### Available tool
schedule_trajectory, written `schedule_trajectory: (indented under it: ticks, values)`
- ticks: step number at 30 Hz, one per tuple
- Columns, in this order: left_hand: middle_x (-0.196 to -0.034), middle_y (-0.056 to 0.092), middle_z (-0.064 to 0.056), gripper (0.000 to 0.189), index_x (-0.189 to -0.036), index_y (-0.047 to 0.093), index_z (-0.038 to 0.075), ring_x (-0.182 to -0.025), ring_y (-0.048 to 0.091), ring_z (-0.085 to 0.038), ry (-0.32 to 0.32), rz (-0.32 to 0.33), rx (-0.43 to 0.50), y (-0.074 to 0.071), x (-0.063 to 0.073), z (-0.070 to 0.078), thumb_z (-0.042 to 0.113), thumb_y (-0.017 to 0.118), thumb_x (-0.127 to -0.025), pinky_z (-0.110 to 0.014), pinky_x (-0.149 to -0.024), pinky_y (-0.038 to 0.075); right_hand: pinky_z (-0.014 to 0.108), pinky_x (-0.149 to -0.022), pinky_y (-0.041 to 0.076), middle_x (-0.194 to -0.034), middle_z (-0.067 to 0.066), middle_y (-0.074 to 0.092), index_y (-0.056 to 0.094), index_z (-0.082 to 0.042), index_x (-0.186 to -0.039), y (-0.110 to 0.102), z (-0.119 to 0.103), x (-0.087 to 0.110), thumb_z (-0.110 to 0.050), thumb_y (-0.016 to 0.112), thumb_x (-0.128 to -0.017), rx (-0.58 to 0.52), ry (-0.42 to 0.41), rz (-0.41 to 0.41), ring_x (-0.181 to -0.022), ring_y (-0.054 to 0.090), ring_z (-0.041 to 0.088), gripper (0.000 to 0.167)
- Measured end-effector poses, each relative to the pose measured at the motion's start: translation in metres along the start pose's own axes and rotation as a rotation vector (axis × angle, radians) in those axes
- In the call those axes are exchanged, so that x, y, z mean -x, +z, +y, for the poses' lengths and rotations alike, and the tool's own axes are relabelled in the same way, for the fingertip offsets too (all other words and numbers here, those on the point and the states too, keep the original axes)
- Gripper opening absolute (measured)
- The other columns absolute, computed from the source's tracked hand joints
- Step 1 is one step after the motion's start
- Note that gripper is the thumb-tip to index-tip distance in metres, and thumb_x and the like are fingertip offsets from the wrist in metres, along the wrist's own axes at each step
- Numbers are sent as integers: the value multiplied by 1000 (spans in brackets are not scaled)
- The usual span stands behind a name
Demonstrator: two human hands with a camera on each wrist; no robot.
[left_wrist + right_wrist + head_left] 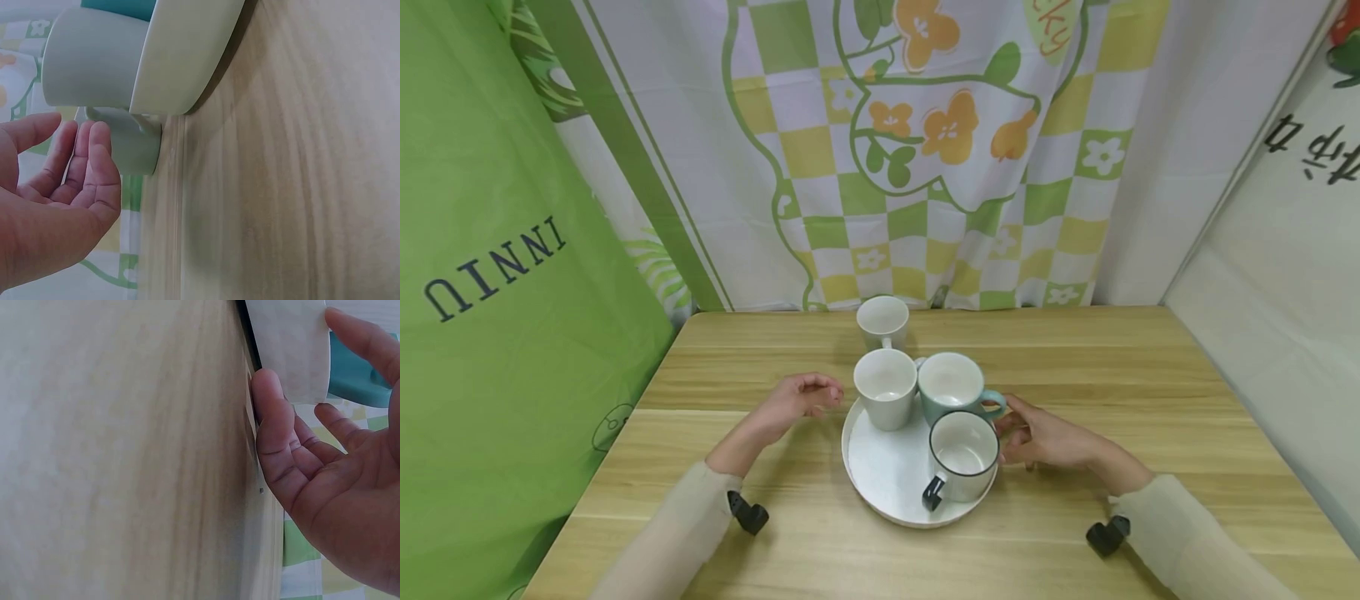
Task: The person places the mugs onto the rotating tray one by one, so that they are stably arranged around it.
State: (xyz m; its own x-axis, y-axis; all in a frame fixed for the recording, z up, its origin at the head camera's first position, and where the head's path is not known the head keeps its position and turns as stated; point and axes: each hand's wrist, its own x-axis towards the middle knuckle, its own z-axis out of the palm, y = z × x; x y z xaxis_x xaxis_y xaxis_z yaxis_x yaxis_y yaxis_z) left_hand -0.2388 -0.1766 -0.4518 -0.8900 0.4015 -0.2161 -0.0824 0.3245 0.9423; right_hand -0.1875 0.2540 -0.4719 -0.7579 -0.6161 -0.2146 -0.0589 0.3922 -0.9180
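Observation:
A round white tray [880, 475] holds three mugs: a plain white mug [887, 408], a pale mug with a teal handle [951, 383] and a white mug with a dark rim [966, 467]. Another white mug [882, 321] stands behind the tray on the table. My right hand [1045, 437] holds the tray's right side, its thumb [359, 334] at the rim and a curled finger at the lower edge. To the left, my left hand [793, 404] hovers beside the tray, fingers loosely bent around nothing. In the left wrist view a gap separates these fingers [103, 156] from the tray.
Everything stands on a wooden table [760, 533]. A patterned curtain [925, 250] hangs along its back edge, a green cloth [512, 375] on the left and a white sheet [1285, 292] on the right. Each sleeve carries a small black camera [748, 512].

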Motion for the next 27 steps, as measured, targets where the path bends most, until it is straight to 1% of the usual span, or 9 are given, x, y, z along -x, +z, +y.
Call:
schedule_trajectory:
  ticks: [4, 6, 12, 17, 20, 23, 25, 27]
  values:
    - [-130, 63, -24, 33, -123, 62, -1, -112, 66, -24, -21, 32, 27, -1, -8, 1, 22, 60, -100, -38, -92, 51, 33, -59, 55, -133, 32, 52, 19, -10, -154, 0, 0, 0, -14, 75, -89, 8, 3, 5, -89, 67, 20, 85]
    - [-130, 63, -25, 33, -124, 62, -1, -114, 66, -26, -24, 39, 32, -1, -11, 2, 21, 59, -100, -38, -92, 50, 33, -59, 55, -133, 32, 52, 19, -10, -154, 0, 0, 0, -14, 75, -89, 9, -1, 3, -89, 67, 20, 85]
    - [-131, 61, -27, 31, -121, 63, -1, -121, 62, -35, -31, 64, 39, 0, -21, 4, 23, 53, -103, -47, -99, 48, 32, -59, 55, -132, 33, 52, 19, -9, -153, 1, 2, 0, -13, 74, -89, 6, -10, -1, -88, 68, 19, 84]
    - [-137, 58, -27, 39, -130, 57, -6, -128, 58, -38, -26, 61, 52, -1, -29, 3, 24, 49, -106, -53, -107, 45, 32, -59, 55, -132, 33, 52, 19, -10, -154, 0, 2, 0, -13, 74, -89, 11, -9, 3, -88, 68, 20, 86]
    - [-138, 57, -27, 41, -133, 55, -6, -128, 58, -38, -28, 63, 75, -1, -36, 1, 24, 49, -106, -52, -108, 46, 32, -59, 55, -132, 33, 52, 18, -10, -154, 0, 2, 0, -12, 74, -89, 12, -8, 5, -88, 67, 21, 87]
    - [-137, 58, -26, 40, -133, 55, -6, -125, 60, -36, -30, 67, 102, 1, -41, 0, 23, 49, -106, -48, -104, 49, 32, -60, 55, -131, 33, 52, 17, -9, -155, 1, 2, 0, -11, 74, -89, 8, -11, 5, -88, 67, 20, 87]
    - [-135, 60, -24, 40, -133, 56, -5, -120, 64, -31, -28, 69, 119, 2, -44, 0, 23, 50, -105, -44, -99, 52, 32, -59, 55, -131, 32, 53, 17, -9, -154, 1, 3, 0, -11, 74, -89, 9, -13, 6, -88, 67, 19, 87]
    - [-133, 63, -22, 39, -132, 57, -4, -113, 67, -23, -24, 74, 124, 4, -47, 0, 24, 51, -105, -39, -94, 53, 32, -59, 55, -131, 33, 52, 17, -8, -154, 1, 3, 0, -12, 74, -89, 9, -18, 4, -88, 68, 19, 86]
